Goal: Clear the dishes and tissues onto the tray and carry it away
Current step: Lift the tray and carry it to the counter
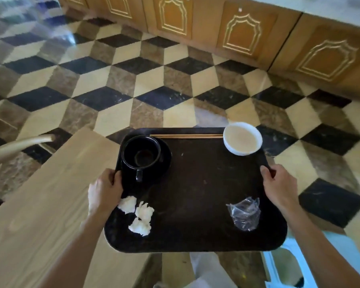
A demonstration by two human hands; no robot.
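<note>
Tray (195, 194) is off the bench (40, 204), held in the air over the patterned floor (154, 80), roughly level. On it: black cup (140, 152) upright on a black saucer (165, 156) in the far-left corner, handle pointing toward the person; chopsticks (186, 136) lying along the far rim; white bowl (242, 138) in the far-right corner, overhanging the rim a bit; three crumpled tissues (139, 215) near-left; clear plastic wrapper (244, 215) near-right.

Left hand (104, 190) clamps the left rim, thumb on top just beside the cup, fingers curled under, out of sight. Right hand (279, 186) does the same on the right rim, thumb on top near the bowl. Both forearms reach in from the bottom corners, elbows out, wrists about straight.

Bench sits just left of the tray, a curved chair back (19, 144) beyond it. Light blue stool (295, 267) under the near-right corner. Wooden cabinets (237, 28) along the far wall.
</note>
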